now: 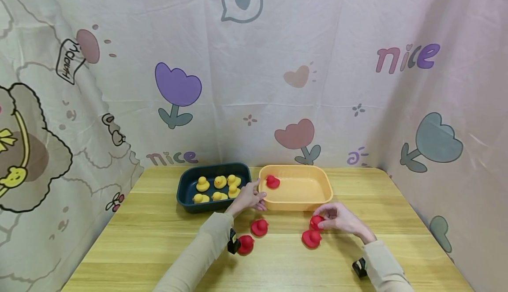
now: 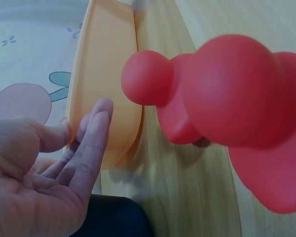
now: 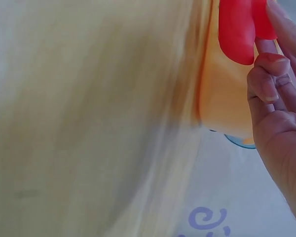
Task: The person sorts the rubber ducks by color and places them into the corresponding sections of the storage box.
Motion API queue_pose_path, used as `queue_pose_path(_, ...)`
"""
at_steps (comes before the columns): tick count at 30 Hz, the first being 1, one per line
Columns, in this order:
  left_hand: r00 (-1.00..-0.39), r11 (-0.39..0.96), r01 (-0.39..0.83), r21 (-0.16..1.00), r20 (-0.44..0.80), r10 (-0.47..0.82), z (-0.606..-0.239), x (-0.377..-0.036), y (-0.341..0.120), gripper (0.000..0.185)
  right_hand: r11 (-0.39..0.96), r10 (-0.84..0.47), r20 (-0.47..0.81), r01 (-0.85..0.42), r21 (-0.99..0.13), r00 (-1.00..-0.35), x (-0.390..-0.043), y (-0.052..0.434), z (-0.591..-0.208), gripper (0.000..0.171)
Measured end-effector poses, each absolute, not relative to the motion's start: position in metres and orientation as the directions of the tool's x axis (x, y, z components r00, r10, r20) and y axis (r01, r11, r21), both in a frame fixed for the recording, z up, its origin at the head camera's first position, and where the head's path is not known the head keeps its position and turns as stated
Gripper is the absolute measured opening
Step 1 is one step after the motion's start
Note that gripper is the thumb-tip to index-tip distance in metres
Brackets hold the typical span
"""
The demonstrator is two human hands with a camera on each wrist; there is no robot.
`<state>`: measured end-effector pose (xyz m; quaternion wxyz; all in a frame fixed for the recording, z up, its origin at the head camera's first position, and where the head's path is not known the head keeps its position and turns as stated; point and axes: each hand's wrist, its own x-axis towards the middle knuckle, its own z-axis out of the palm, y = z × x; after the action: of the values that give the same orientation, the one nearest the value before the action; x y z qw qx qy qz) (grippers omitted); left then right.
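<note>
Left hand: my left hand point(image 1: 250, 198) lay open with relaxed fingers point(image 2: 91, 143), holding nothing, its fingertips at the near left corner of the orange tray point(image 1: 322, 185).
Right hand: my right hand point(image 1: 339, 218) pinched a red duck point(image 1: 316, 222) between thumb and fingers, just in front of the orange tray's near wall.
Held duck, wrist view: the red duck point(image 3: 239, 29) sat against my fingertips point(image 3: 269, 74), with the orange tray point(image 3: 222, 94) right behind it.
Duck in tray: one red duck point(image 1: 272, 181) sat inside the orange tray, at its left end.
Loose ducks: three more red ducks rested on the wooden table point(image 1: 158, 239), one point(image 1: 311, 238) just below my right hand, one point(image 1: 259, 227) near my left wrist, one point(image 1: 245, 244) beside my left sleeve.
Dark tray: the dark blue tray point(image 1: 186, 195) sat left of the orange one, touching it or nearly so, with six yellow ducks point(image 1: 217, 188) inside.
Backdrop: a cartoon-printed cloth point(image 1: 254, 71) hung behind the table.
</note>
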<state>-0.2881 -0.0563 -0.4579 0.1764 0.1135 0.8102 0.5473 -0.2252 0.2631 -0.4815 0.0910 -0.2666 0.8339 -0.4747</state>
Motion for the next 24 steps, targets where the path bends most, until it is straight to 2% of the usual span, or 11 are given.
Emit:
queue_pose_path(10,-0.912,0.391,-0.01,0.921,-0.169,0.374,-0.459,-0.288,-0.056,0.068,0.42,-0.479,0.162,-0.387,-0.821,-0.863,-0.223,0.258,-0.467,0.028)
queue_pose_path(18,-0.912,0.39,-0.028,0.92,-0.184,0.368,-0.456,-0.287,-0.056,0.068,0.421,-0.442,0.171,-0.372,-0.827,-0.88,-0.22,0.24,-0.438,0.026)
queue_pose_path(24,-0.913,0.392,-0.031,0.919,-0.185,0.363,-0.455,-0.286,-0.056,0.068,0.41,-0.457,0.194,-0.4,-0.82,-0.868,-0.236,0.235,-0.439,0.027)
